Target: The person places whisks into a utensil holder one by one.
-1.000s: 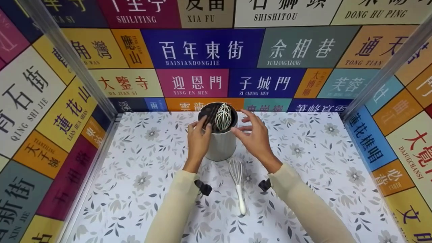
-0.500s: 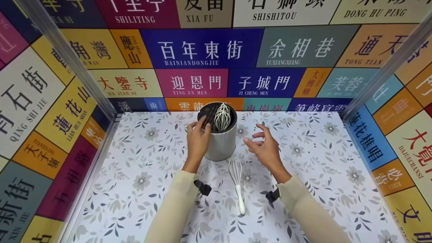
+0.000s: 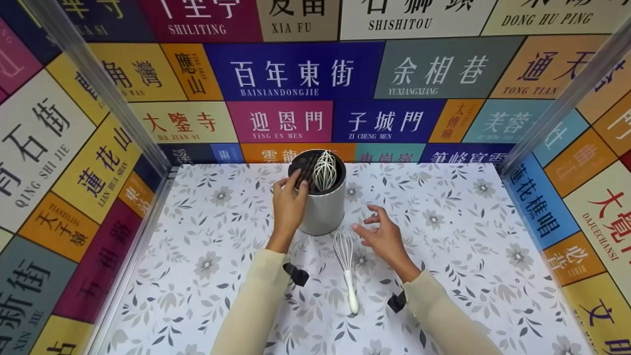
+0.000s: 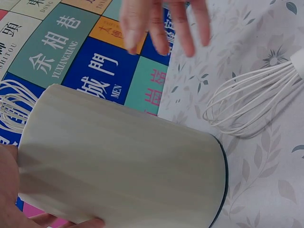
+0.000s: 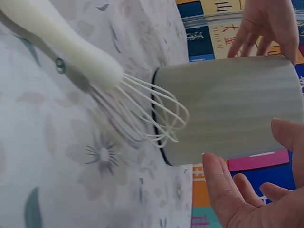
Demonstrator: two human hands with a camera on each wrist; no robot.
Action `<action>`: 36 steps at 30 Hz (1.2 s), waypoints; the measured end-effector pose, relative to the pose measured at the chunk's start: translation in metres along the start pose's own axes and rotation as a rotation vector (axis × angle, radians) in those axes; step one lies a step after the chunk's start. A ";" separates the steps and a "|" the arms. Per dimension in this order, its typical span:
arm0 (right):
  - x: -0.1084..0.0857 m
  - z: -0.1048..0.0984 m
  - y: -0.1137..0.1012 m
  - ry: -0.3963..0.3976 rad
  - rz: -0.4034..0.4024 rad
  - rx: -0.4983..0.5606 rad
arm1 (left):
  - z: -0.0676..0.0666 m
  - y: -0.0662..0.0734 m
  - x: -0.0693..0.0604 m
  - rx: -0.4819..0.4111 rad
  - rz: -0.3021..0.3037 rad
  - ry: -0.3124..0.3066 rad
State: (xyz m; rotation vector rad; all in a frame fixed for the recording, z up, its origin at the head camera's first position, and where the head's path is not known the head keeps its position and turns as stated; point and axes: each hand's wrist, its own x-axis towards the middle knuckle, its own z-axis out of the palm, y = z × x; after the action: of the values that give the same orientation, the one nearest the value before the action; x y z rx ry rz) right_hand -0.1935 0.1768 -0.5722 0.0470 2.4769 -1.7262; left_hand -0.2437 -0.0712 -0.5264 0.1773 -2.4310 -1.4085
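Observation:
A pale grey cylindrical utensil holder (image 3: 323, 213) with a dark inside stands upright near the back of the table. My left hand (image 3: 290, 204) grips its left side by the upper rim; in the left wrist view several fingertips (image 4: 97, 222) show against the holder's wall. A whisk (image 3: 325, 172) sits in it with its pale wire loops up and its handle hidden. On the table in front lies a second whisk (image 3: 350, 286), wires toward the holder and white handle toward me. To the right of that whisk, my right hand (image 3: 385, 236) hovers with loosely bent fingers, holding nothing.
The table (image 3: 197, 305) wears a white cloth with grey flowers and leaves. Colourful sign-covered walls (image 3: 296, 69) enclose it at the back and both sides, with clear edge strips (image 3: 123, 118) at the corners.
My right hand has left the holder's rim, moving right and then back toward me beside the lying whisk. My left hand and both whisks stay in place.

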 end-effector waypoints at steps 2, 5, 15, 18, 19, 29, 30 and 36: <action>-0.001 0.004 0.006 -0.012 0.020 -0.002 | 0.000 0.000 0.000 0.001 0.001 0.000; -0.004 0.009 0.014 -0.035 0.049 -0.011 | 0.000 0.000 0.000 0.001 0.008 0.007; -0.013 0.023 0.031 -0.088 0.087 -0.068 | 0.000 0.000 0.000 -0.003 0.017 0.016; -0.016 0.025 0.033 -0.115 0.094 -0.086 | 0.000 0.000 0.000 -0.006 0.010 0.013; -0.017 0.026 0.033 -0.125 0.096 -0.093 | 0.000 0.000 0.000 -0.007 0.006 0.010; -0.026 0.036 0.037 -0.173 0.110 -0.155 | -0.001 0.001 -0.001 -0.015 -0.005 0.003; -0.027 0.037 0.037 -0.177 0.110 -0.163 | -0.001 0.001 -0.001 -0.015 0.000 0.004; -0.031 0.043 0.039 -0.187 0.080 -0.189 | 0.000 0.001 0.000 -0.006 0.018 0.015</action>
State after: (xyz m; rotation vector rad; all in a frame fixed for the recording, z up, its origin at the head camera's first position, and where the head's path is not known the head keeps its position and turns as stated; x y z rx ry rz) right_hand -0.1557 0.1513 -0.6199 -0.0312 2.4511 -1.3900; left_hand -0.2433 -0.0702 -0.5255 0.1639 -2.4097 -1.4017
